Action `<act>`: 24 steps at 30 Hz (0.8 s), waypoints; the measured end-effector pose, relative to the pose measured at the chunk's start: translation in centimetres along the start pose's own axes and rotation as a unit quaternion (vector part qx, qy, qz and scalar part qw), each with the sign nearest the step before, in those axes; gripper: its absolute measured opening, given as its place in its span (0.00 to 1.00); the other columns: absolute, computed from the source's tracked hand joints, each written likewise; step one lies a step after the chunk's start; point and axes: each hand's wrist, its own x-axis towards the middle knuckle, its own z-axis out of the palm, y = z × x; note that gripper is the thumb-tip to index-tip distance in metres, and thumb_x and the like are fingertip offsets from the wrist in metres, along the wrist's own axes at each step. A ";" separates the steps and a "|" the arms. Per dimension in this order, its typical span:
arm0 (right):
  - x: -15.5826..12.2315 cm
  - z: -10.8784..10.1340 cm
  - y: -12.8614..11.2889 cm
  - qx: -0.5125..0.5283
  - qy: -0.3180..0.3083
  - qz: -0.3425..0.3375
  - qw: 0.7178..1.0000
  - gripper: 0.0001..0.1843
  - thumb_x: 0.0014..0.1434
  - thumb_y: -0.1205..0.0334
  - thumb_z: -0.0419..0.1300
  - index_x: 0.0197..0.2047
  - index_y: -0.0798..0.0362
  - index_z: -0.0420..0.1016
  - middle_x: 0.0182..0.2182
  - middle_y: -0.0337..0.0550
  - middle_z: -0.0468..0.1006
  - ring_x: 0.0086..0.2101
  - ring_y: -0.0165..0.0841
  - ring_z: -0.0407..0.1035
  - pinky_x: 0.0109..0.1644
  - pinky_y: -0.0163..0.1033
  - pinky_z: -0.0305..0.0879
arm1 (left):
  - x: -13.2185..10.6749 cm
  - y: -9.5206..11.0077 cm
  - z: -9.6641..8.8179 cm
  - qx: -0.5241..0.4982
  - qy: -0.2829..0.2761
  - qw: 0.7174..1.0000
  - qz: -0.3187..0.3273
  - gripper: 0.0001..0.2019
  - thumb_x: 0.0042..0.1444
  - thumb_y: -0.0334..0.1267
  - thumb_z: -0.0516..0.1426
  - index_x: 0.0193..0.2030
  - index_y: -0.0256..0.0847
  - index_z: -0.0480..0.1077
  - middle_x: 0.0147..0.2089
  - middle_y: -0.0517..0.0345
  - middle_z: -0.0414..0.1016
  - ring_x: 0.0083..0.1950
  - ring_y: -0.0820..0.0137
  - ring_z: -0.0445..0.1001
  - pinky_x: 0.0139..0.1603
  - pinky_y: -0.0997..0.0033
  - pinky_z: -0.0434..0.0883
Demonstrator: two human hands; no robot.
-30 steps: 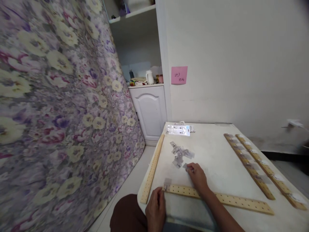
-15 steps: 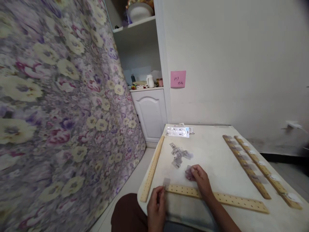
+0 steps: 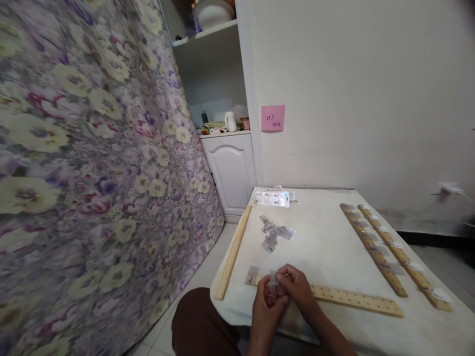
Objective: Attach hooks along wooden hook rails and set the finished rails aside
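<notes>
My left hand [image 3: 267, 309] and my right hand [image 3: 295, 287] meet over the front wooden strip [image 3: 356, 298], which has rows of small holes. Between their closed fingers is a small clear plastic packet [image 3: 273, 282]; its contents are too small to make out. Another small clear piece [image 3: 252, 273] sits at the left end of that strip. Beyond my hands lies a loose pile of small clear packets [image 3: 272, 232] with shiny bits in them.
A second holed strip [image 3: 233, 252] lies along the table's left edge. On the right, two darker strips [image 3: 373, 247] [image 3: 404, 257] carry rows of clear and white pieces. A flat clear package [image 3: 272, 199] lies at the back of the white table [image 3: 315, 222].
My right hand has moved left and toward me, bringing a clear packet from near the pile. My left hand has shifted right from the strip's end to meet it.
</notes>
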 end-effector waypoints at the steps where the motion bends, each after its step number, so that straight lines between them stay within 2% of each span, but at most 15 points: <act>1: -0.1 0.0 0.0 -0.008 -0.002 0.000 1.000 0.10 0.51 0.55 0.58 0.26 0.53 0.66 0.15 0.32 0.66 0.18 0.27 0.59 0.23 0.32 0.55 | -0.1 0.0 0.0 -0.006 0.003 1.000 0.006 0.28 0.38 0.41 0.66 0.47 0.39 0.64 0.28 0.66 0.67 0.25 0.77 0.65 0.27 0.79 0.62; 4: -0.4 0.0 0.0 -0.028 -0.014 0.003 1.000 0.08 0.51 0.58 0.57 0.26 0.52 0.65 0.15 0.31 0.64 0.18 0.26 0.59 0.23 0.32 0.55 | -0.2 0.2 0.0 -0.038 -0.012 0.999 0.007 0.21 0.40 0.46 0.65 0.38 0.39 0.67 0.24 0.67 0.67 0.23 0.78 0.64 0.24 0.79 0.60; 7: -0.3 -0.3 -0.1 -0.068 -0.018 -0.019 0.997 0.05 0.50 0.61 0.56 0.30 0.53 0.67 0.19 0.32 0.67 0.21 0.27 0.61 0.26 0.32 0.58 | -0.3 0.0 -0.1 -0.058 -0.016 0.998 -0.003 0.21 0.39 0.50 0.65 0.34 0.40 0.67 0.22 0.68 0.66 0.19 0.79 0.62 0.20 0.80 0.59; 11: 0.5 -0.7 -0.1 -0.164 -0.034 -0.063 0.984 0.11 0.50 0.64 0.54 0.38 0.53 0.71 0.25 0.35 0.71 0.25 0.29 0.65 0.31 0.33 0.59 | -0.1 -1.1 -0.4 -0.069 -0.005 0.998 -0.004 0.22 0.38 0.50 0.65 0.36 0.39 0.68 0.22 0.67 0.67 0.18 0.79 0.62 0.20 0.80 0.59; 16: 2.4 -0.4 0.8 -0.222 -0.062 -0.063 0.971 0.11 0.50 0.65 0.53 0.37 0.52 0.73 0.23 0.35 0.72 0.26 0.30 0.66 0.31 0.33 0.58 | 0.6 -2.3 -0.9 -0.088 0.036 0.995 -0.006 0.22 0.39 0.47 0.66 0.37 0.39 0.66 0.23 0.68 0.67 0.20 0.78 0.67 0.21 0.79 0.61; 20: 3.5 0.2 1.9 -0.240 -0.065 -0.064 0.967 0.11 0.50 0.65 0.52 0.35 0.53 0.73 0.23 0.36 0.73 0.26 0.31 0.67 0.32 0.33 0.59 | 0.8 -2.7 -1.1 -0.115 0.072 0.990 -0.028 0.25 0.38 0.49 0.66 0.40 0.40 0.64 0.26 0.66 0.69 0.24 0.74 0.72 0.23 0.77 0.64; 24: 3.9 0.2 2.7 -0.259 -0.051 -0.059 0.963 0.10 0.49 0.64 0.52 0.34 0.53 0.73 0.24 0.37 0.74 0.27 0.32 0.67 0.33 0.34 0.60 | 0.9 -2.7 -1.1 -0.123 0.074 0.989 -0.038 0.26 0.37 0.51 0.66 0.39 0.40 0.62 0.27 0.64 0.70 0.25 0.71 0.74 0.24 0.75 0.66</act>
